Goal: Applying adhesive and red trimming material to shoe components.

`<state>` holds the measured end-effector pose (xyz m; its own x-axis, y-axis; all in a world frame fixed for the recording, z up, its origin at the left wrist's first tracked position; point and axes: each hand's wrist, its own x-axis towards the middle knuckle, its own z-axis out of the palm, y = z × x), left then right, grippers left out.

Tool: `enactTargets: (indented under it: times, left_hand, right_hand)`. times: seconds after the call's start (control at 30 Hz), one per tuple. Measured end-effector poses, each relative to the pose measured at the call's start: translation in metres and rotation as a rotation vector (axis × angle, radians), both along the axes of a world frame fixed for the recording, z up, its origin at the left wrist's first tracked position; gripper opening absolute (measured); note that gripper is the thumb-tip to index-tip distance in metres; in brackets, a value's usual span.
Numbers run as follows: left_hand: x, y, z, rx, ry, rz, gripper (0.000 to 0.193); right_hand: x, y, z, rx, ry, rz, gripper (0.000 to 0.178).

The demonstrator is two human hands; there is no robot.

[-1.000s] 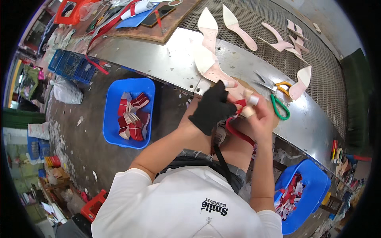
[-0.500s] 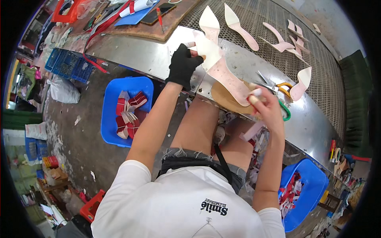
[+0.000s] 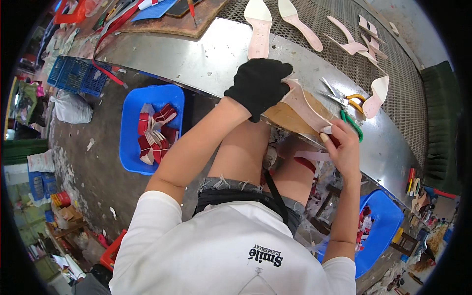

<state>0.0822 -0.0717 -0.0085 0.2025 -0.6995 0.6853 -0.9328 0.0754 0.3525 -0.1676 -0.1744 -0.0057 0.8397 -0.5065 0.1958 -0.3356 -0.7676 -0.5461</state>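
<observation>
Smooth metal bench [image 3: 196,54] before you: your black-gloved left hand [image 3: 258,89] and tape-tipped right hand [image 3: 344,147] grip 1 thin, curved pink sole [image 3: 306,110] over a flat brown pad [image 3: 287,119].

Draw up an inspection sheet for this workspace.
Surface: metal bench, mesh section behind; brown pad at the near edge.
Job's things: pink sole piece over the pad; scissors to its right; further sole pieces beyond.
Clutter: pink-and-red strip across the right thigh; scraps on the floor.
Grips: right grip pinches the sole piece; left grip, black-gloved, covers its other end, fingers hidden.
Cables: nothing seen.
Surroundings: left blue bin; right blue bin; green curtain.
</observation>
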Motion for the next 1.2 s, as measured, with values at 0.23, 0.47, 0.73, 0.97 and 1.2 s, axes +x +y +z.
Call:
enactTargets:
  times: [0.23, 0.47, 0.73, 0.97, 1.2]
  left_hand:
    - [-0.001, 0.004, -0.015, 0.132, 0.18, -0.076, 0.022]
    - [0.004, 0.003, -0.007, 0.139, 0.212, -0.138, 0.029]
    - [0.009, 0.004, -0.003, 0.207, 0.276, -0.202, 0.036]
    - [0.002, -0.001, -0.003, 0.109, 0.192, -0.132, 0.026]
    - [-0.004, 0.004, -0.006, 0.021, 0.201, -0.147, 0.02]
  right_hand:
    - [0.014, -0.001, 0.023, 0.715, -0.533, -0.216, 0.016]
    - [0.085, -0.006, 0.02, 0.606, -0.275, -0.104, 0.016]
    - [0.098, -0.009, 0.008, 0.435, -0.316, -0.08, 0.011]
    - [0.104, 0.0, 0.008, 0.336, -0.326, -0.153, 0.011]
    - [0.097, -0.004, 0.006, -0.127, -0.356, 0.007, 0.016]
